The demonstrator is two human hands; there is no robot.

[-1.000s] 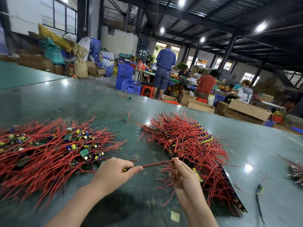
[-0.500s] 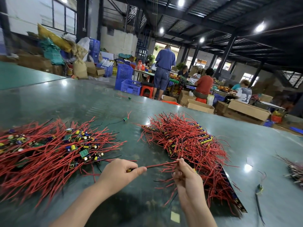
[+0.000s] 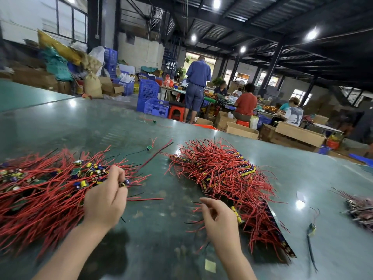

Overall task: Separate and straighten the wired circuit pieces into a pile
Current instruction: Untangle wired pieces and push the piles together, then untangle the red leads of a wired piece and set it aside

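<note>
My left hand (image 3: 105,201) pinches one wired piece (image 3: 126,182) at the near edge of the left pile (image 3: 40,190) on the desk (image 3: 161,219), my right hand (image 3: 219,217) loosely curled and empty, so I'd lay its wires parallel to the pile's.

No legible text, labels, brand marks or numbers anywhere in view. Components in the wired circuit pile (image 3: 222,178) and the cardboard boxes (image 3: 298,134) beyond it carry markings too small or blurred to read.
</note>
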